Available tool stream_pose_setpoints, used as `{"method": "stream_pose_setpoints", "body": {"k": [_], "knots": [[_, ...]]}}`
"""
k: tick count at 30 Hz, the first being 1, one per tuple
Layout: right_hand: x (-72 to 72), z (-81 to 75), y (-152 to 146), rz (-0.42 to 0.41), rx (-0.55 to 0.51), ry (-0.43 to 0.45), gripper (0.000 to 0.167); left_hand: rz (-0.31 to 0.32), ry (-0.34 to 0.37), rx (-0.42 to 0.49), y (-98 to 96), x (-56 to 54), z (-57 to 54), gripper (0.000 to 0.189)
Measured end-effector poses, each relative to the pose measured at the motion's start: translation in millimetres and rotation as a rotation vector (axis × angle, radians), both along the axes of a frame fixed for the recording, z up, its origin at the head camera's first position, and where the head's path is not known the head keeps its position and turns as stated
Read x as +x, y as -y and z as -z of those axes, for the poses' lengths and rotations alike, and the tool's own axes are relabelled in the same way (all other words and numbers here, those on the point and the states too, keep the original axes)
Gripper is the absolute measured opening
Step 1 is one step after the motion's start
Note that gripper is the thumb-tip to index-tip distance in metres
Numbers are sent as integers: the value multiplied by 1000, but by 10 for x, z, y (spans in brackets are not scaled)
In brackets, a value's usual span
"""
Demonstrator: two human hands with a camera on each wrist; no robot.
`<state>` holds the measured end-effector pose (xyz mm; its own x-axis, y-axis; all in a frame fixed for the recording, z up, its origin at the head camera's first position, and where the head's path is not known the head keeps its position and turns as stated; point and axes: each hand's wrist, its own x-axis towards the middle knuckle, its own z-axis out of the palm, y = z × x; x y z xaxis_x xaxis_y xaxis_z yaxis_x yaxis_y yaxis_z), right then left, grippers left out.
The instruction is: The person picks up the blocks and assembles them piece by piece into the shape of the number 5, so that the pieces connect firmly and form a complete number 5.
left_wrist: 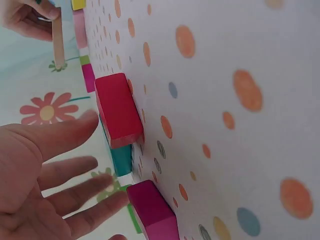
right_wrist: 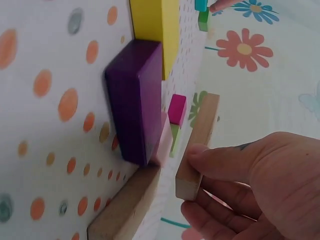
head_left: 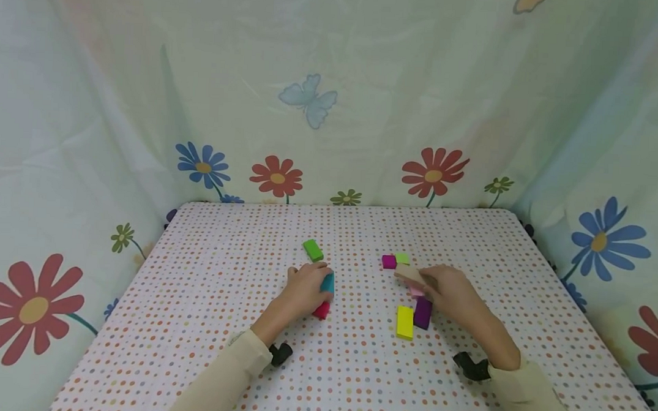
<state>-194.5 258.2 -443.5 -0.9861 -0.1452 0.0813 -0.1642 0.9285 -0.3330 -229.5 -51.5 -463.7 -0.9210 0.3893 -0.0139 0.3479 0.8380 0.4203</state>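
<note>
My right hand (head_left: 460,297) pinches a plain wooden block (right_wrist: 202,130) between thumb and fingers, raised above the table. Under and beside it lie a pink block (head_left: 416,292), a dark purple block (head_left: 422,314) and a yellow block (head_left: 405,323). A second wooden block (right_wrist: 122,212) shows only in the right wrist view. My left hand (head_left: 301,289) hovers with spread fingers next to a red block (left_wrist: 119,110) and a teal block (head_left: 328,283), holding nothing. Close to its fingertips in the left wrist view is a magenta block (left_wrist: 152,210), hidden in the head view.
Beyond the left hand lies a bright green block (head_left: 313,249). Another magenta block (head_left: 389,262) and a light green block (head_left: 402,258) sit beyond the right hand. The dotted tabletop (head_left: 349,378) ends at a flowered curtain (head_left: 359,139), which also hangs along both sides.
</note>
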Motion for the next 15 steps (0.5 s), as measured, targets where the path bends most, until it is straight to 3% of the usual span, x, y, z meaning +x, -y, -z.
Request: {"method": "stream_pose_setpoints", "body": {"k": [8,15], "knots": [[-44,21,161,-3,-30,42,39,-36,-17,-22,36,48,-6,42],[-129,22,305,-81,-35,13,36,-41,-28,-32,45,30,25,40]]}}
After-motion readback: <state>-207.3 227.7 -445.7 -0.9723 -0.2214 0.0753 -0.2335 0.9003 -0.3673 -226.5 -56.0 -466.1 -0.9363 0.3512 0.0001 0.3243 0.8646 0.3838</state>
